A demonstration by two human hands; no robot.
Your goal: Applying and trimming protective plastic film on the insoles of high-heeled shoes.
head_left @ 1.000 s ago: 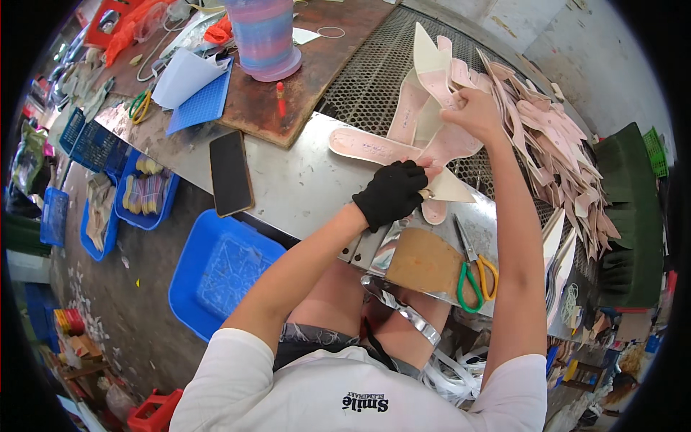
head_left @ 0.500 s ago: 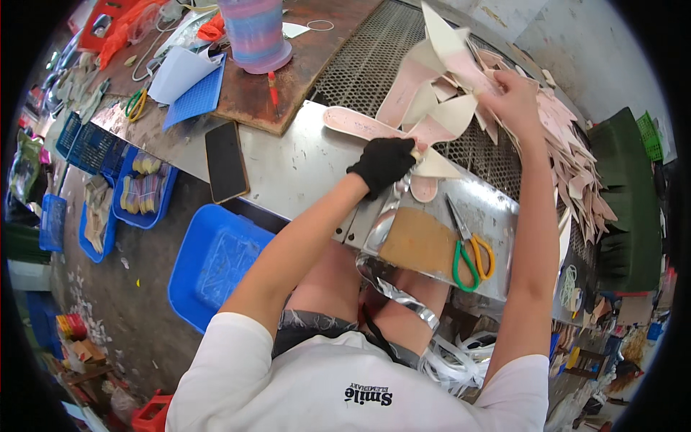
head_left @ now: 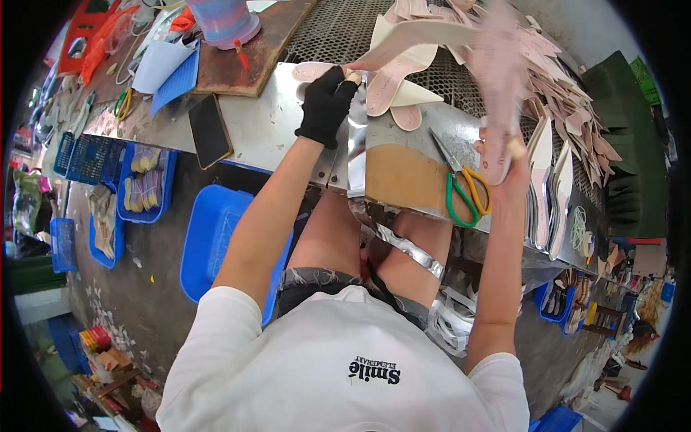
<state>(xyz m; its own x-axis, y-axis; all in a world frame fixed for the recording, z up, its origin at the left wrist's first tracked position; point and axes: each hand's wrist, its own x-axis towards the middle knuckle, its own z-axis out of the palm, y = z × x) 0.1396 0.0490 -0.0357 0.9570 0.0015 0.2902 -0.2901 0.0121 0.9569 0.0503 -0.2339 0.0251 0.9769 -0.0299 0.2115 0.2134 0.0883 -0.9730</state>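
Pinching a cream insole [head_left: 403,36] at its near end, the gloved left hand [head_left: 327,101] hovers over the metal tabletop [head_left: 266,129]. The bare right hand [head_left: 504,162] has its grip pressed on a blurred pink insole [head_left: 497,79], just right of the green-handled scissors [head_left: 461,183].

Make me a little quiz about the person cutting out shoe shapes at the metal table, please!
1. True or false: the left hand wears a black glove.
2. What colours are the handles of the scissors lying on the metal table? A) red and blue B) green and yellow C) black and white
3. Fill in: the right hand holds up a pink ____-shaped piece.

Key: 1 true; 2 B; 3 insole. The gloved fingers pinch a cream insole piece, while a black phone lies on the table's left part.
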